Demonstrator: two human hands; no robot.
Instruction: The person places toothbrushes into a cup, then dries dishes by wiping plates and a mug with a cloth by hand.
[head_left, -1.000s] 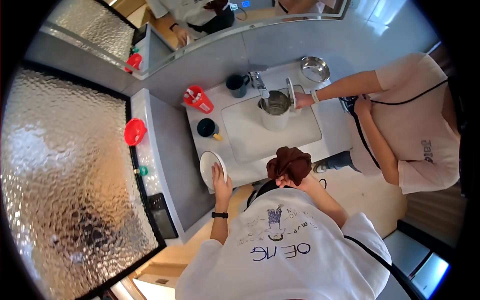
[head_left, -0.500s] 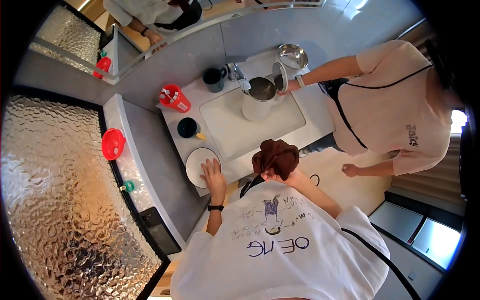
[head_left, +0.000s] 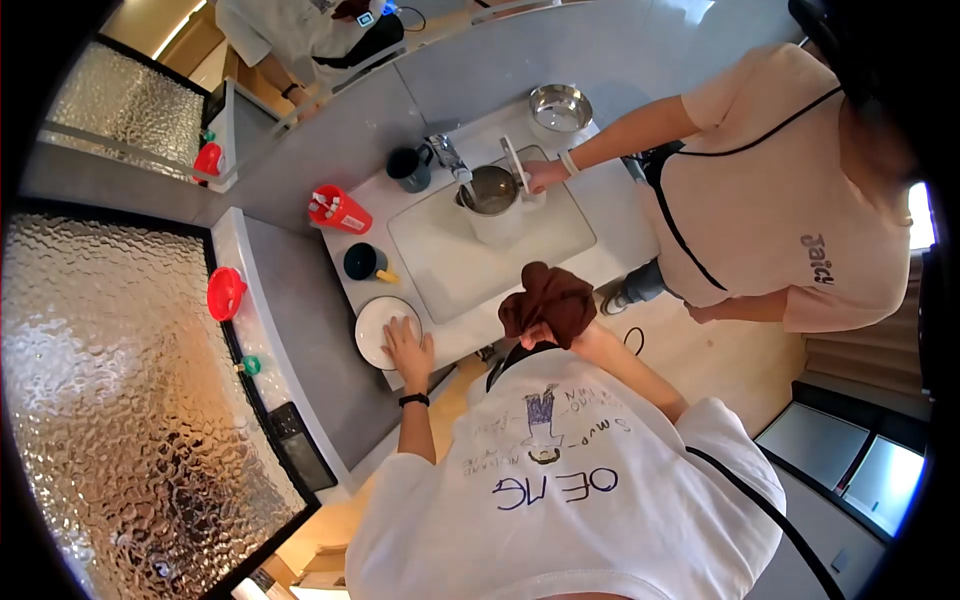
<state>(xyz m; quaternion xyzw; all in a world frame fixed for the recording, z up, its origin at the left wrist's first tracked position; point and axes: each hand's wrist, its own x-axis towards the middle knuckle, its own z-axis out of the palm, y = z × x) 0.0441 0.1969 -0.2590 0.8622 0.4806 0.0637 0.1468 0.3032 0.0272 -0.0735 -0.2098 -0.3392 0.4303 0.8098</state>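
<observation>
My left hand [head_left: 408, 352] lies flat with its fingers spread over a white plate [head_left: 374, 318] at the counter's front left corner. My right hand [head_left: 543, 338], in front of my body, is closed round a bunched dark brown cloth [head_left: 549, 299]. Most of those fingers are hidden by its folds. Behind the plate stands a dark mug [head_left: 364, 262] with a yellow handle. A co-worker's hand [head_left: 544, 175] grips a white kettle [head_left: 497, 228] with its lid raised, under the faucet [head_left: 448, 156] over the sink.
The white sink [head_left: 440, 285] fills the counter's middle. A red cup [head_left: 343, 210] of small packets and a dark mug [head_left: 409, 168] stand along the back. A metal bowl [head_left: 560, 108] sits at the back right. The co-worker [head_left: 760, 200] stands at the right. A textured glass panel [head_left: 120, 400] borders the left.
My view has shifted slightly. The co-worker's kettle is now closer under the faucet and its lid is seen more edge-on. My left hand stays on the plate; my right still holds the cloth.
</observation>
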